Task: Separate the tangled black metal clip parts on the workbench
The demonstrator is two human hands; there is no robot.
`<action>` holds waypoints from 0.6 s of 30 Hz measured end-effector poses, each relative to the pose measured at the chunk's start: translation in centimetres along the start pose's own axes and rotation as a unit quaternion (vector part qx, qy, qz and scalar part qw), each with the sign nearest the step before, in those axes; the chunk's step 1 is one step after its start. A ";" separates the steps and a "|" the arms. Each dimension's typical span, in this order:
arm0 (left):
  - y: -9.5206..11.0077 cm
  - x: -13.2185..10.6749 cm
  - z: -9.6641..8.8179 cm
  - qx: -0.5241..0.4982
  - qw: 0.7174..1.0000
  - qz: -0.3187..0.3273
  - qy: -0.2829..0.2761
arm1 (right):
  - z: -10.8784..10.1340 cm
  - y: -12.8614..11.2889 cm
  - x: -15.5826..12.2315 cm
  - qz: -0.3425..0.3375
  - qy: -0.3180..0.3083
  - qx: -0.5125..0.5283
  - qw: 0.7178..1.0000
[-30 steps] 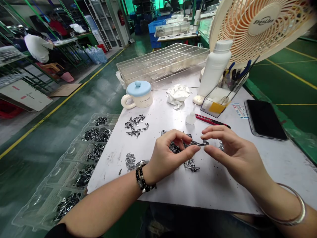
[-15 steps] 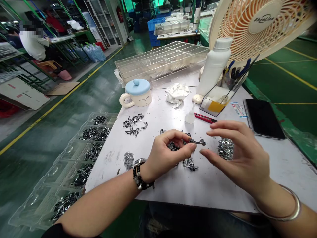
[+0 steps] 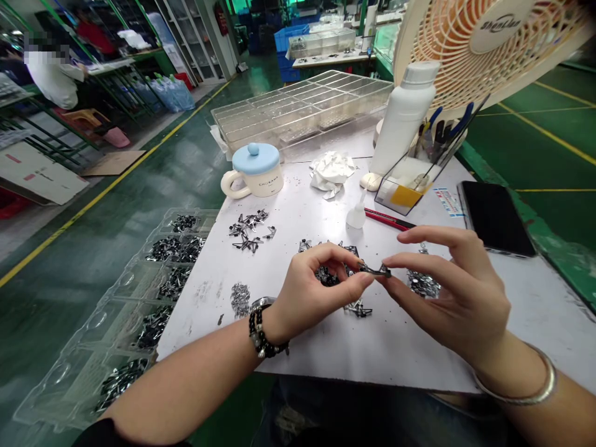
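My left hand (image 3: 321, 288) pinches one end of a small dark metal clip (image 3: 375, 270) between thumb and forefinger, just above the white table (image 3: 326, 347). My right hand (image 3: 449, 292) has its thumb and forefinger closed on the clip's other end, the other fingers spread. Under the hands lies a heap of dark clips (image 3: 333, 273). A pile of small shiny metal parts (image 3: 421, 282) sits beside my right hand.
A lidded mug (image 3: 258, 171), crumpled tissue (image 3: 331, 171), white bottle (image 3: 403, 121), small dropper bottle (image 3: 357, 214), red pen (image 3: 388, 220), phone (image 3: 493, 217) and fan (image 3: 488, 43) stand further back. Clear trays of clips (image 3: 153, 292) hang off the left edge. More clips (image 3: 249, 225) lie left.
My right hand drew back towards the shiny parts, then returned; its thumb and forefinger now meet the clip held by my left hand.
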State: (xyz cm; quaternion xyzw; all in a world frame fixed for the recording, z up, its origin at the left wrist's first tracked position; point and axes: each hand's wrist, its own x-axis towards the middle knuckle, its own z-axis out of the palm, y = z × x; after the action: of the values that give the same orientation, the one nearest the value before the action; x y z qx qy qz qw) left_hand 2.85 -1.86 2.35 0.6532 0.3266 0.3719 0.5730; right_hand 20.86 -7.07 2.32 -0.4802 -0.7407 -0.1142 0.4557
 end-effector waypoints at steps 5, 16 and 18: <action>0.0 0.0 0.1 0.005 1.000 -0.001 0.004 | 0.0 0.0 0.0 -0.006 0.000 0.001 1.000; -0.1 0.0 0.0 0.004 1.000 0.004 0.006 | 0.0 0.1 0.0 -0.008 -0.004 0.003 1.000; 0.0 0.1 0.0 0.006 1.000 0.006 0.006 | 0.1 0.1 -0.1 -0.005 -0.003 0.005 1.000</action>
State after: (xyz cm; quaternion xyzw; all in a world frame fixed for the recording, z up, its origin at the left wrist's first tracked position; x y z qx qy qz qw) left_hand 2.87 -1.80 2.31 0.6562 0.3288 0.3773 0.5647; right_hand 20.90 -7.04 2.21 -0.4747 -0.7450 -0.1115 0.4551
